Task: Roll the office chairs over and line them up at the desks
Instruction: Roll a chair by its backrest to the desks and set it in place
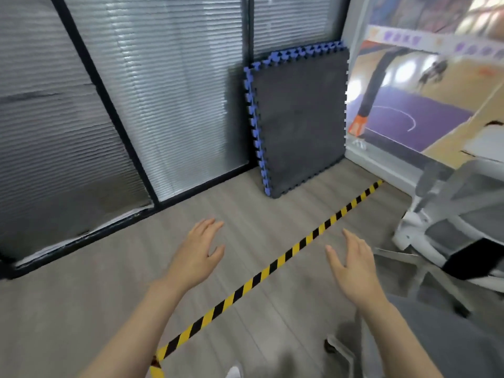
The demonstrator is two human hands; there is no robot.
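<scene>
Grey wood-look floor point(114, 290) fills most of the view, bare and open across the middle and left. Glass wall point(152, 99) with closed slat blinds runs along the far left edge of the floor, split by two black frame posts. A mural of a basketball court point(403, 110) covers the right-hand wall; purple writing along its top band is too blurred to read.

Foam mats point(300, 124): a stack leaning upright in the far corner where glass wall meets mural, dark grey one in front, blue toothed edges behind it, exact count cannot be told.

Office chairs, two seen, both partly cut off at the right edge of the floor. One office chair point(452, 214), white frame with grey mesh, sits tilted near the mural wall with a black part at its lower side. A second grey chair point(441, 334) is at the bottom right corner, under the right forearm, blurred.

One strip of yellow-black hazard tape point(297, 246) runs diagonally over the floor from the right wall toward the bottom edge, where it turns a corner. It passes between the hands.

Left hand point(201, 249): grip spread, fingers apart, palm down, holding nothing, over bare floor. Right hand point(351, 263): grip spread, empty, just left of the chairs, not touching either.
</scene>
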